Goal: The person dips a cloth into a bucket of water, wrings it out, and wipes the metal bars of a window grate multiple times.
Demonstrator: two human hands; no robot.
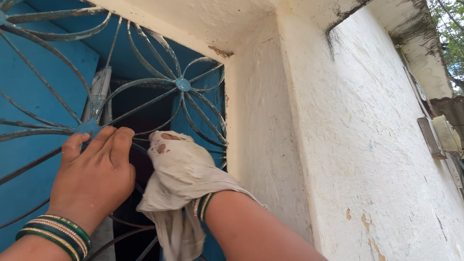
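Left hand (92,176) grips blue window grille (182,84); right hand (181,166), wrapped in torn white cloth (169,222), wipes bars at centre frame, upper curls apparently unwiped.

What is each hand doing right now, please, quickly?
Left hand: fingers curled around a bar of the blue metal grille, gripping it.
Right hand: wrapped in a white cloth, pressed against the grille; fingers hidden, so closure cannot be told.
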